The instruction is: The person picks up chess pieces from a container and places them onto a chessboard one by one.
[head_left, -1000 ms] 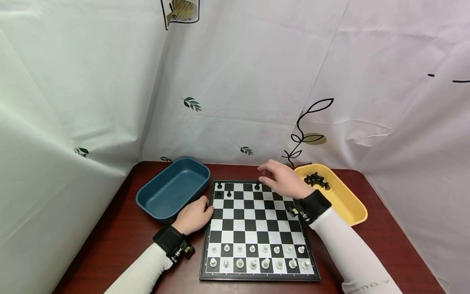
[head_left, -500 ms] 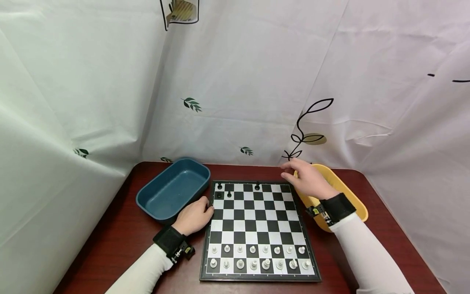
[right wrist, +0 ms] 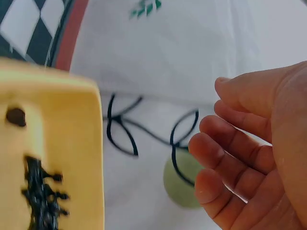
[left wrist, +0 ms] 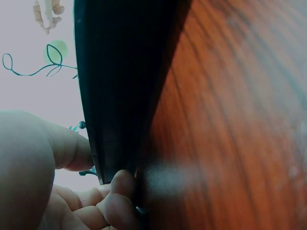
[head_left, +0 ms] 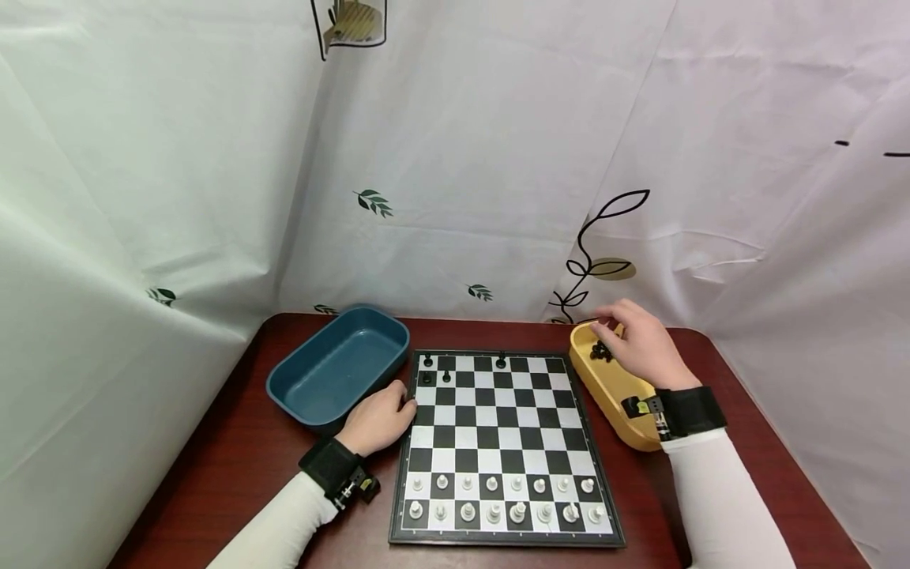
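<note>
My left hand [head_left: 378, 419] holds the left edge of the chessboard [head_left: 455, 438]. In the left wrist view its thumb [left wrist: 72, 151] lies along the board's edge, with curled fingers [left wrist: 120, 203] against the dark side. My right hand [head_left: 643, 344] is over the far part of the yellow tray [head_left: 604, 395], holding nothing. Its fingers [right wrist: 206, 148] are loosely bent and apart in the right wrist view. Several black chess pieces [right wrist: 41, 196] lie heaped in that tray, partly hidden by the hand in the head view.
Several black pieces [head_left: 446, 376] stand at the board's far left, and another black piece [head_left: 501, 361] on its far row. White pieces [head_left: 517, 512] fill the two near rows. A blue tray [head_left: 334, 371] stands left of the board. White patterned cloth [head_left: 462, 158] hangs behind the table.
My right hand has moved right, from above the board's far edge to over the yellow tray. The left hand has stayed at the board's edge.
</note>
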The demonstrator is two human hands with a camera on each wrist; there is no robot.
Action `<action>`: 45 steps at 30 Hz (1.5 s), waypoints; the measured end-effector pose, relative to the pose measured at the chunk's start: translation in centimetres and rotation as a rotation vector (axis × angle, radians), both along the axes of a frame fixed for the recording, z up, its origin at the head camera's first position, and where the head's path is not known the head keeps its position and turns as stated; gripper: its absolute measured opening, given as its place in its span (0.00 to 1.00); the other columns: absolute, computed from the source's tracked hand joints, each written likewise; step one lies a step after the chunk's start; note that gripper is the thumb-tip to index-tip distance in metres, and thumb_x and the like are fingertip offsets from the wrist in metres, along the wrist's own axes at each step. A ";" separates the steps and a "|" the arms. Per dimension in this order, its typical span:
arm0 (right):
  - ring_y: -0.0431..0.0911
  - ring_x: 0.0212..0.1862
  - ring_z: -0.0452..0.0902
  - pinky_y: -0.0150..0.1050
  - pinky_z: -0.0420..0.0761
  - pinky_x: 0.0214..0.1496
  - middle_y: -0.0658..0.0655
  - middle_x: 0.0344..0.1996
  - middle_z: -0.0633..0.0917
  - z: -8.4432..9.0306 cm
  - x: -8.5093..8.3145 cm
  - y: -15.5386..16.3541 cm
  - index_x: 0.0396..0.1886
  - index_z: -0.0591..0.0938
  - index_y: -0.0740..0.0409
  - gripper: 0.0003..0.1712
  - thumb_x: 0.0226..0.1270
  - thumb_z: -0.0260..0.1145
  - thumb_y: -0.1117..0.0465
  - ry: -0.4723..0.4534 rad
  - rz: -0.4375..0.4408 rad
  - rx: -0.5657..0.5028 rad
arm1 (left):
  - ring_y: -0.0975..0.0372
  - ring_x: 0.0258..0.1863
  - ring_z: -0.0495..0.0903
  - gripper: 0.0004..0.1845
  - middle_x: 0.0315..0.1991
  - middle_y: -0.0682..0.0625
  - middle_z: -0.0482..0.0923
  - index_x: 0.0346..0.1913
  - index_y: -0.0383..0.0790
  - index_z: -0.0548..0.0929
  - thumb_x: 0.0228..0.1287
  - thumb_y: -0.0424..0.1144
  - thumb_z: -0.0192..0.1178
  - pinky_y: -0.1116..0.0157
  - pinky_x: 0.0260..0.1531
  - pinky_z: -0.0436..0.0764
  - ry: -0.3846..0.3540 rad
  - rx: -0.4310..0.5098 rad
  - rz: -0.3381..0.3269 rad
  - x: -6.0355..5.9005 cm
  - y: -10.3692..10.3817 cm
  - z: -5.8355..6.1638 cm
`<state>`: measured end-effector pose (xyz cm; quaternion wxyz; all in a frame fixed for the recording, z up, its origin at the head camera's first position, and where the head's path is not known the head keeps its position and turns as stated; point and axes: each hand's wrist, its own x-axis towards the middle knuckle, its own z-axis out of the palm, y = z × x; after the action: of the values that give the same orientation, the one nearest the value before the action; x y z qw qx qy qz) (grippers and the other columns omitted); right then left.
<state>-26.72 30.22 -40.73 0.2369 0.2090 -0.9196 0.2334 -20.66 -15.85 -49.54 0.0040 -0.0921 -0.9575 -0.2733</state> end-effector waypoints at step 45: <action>0.72 0.61 0.82 0.68 0.78 0.64 0.75 0.55 0.86 -4.6 -1.1 1.7 0.61 0.83 0.74 0.24 0.74 0.74 0.62 -0.339 -0.081 0.290 | 0.58 0.22 0.71 0.10 0.24 0.51 0.70 0.37 0.47 0.76 0.79 0.45 0.60 0.58 0.26 0.70 -0.007 -0.018 0.000 -0.2 0.2 0.4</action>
<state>-27.85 31.91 -45.33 0.0558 0.1617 -0.9778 0.1209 -20.84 -15.67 -49.17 -0.0002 -0.0910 -0.9599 -0.2653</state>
